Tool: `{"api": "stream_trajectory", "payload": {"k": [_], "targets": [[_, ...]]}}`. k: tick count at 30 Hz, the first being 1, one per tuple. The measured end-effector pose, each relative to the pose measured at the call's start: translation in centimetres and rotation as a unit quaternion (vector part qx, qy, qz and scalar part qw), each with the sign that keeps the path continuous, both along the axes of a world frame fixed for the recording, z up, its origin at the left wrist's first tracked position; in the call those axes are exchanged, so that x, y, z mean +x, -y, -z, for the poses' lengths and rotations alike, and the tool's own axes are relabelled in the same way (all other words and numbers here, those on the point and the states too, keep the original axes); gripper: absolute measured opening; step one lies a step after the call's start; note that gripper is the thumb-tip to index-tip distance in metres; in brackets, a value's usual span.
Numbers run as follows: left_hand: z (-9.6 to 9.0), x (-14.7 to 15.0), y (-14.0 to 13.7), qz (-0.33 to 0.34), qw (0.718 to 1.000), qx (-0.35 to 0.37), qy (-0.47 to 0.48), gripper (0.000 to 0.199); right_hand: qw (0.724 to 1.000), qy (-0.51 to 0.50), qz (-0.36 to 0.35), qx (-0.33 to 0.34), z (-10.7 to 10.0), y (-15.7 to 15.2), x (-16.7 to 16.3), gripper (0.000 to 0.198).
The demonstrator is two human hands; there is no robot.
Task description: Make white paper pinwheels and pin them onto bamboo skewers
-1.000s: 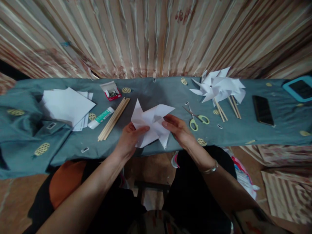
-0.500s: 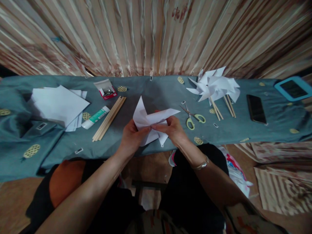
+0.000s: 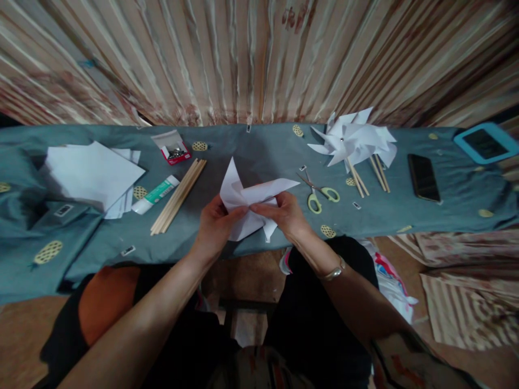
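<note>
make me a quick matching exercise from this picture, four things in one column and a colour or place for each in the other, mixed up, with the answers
1. folded paper
2. scissors
3. small box
4. phone

a. dark, just left of the blue-framed device
b. red, with small metal pieces inside
c. white, held by the left hand and right hand
d. pale green-handled

Pairs: 1-c, 2-d, 3-b, 4-a

Left hand (image 3: 214, 224) and right hand (image 3: 287, 216) pinch, thumb tips (image 3: 242, 211) close together, forearms (image 3: 156, 305) slanting inward.
</note>
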State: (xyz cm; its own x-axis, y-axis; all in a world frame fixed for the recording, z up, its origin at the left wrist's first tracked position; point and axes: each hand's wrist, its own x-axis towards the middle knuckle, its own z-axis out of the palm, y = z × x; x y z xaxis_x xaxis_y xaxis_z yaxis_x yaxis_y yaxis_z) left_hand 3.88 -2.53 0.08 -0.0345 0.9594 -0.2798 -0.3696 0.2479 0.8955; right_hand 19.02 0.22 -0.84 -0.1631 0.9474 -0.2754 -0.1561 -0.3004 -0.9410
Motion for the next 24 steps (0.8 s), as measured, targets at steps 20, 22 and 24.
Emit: {"api": "stream_trajectory", "payload": {"k": [20, 22, 24], "targets": [[0.01, -0.21, -0.46, 0.01, 0.999, 0.011, -0.037, 0.027, 1.0, -0.012, 0.02, -0.014, -0.01, 0.24, -0.4, 0.029], [-0.04, -0.25, -0.52, 0.017, 0.999, 0.006, -0.034, 0.028, 0.999, -0.02, 0.021, -0.028, -0.21, 0.17, -0.35, 0.03], [-0.05, -0.28, -0.57, 0.021, 0.999, 0.003, -0.033, 0.032, 0.999, -0.021, 0.018, -0.035, -0.34, 0.13, -0.28, 0.029]]}}
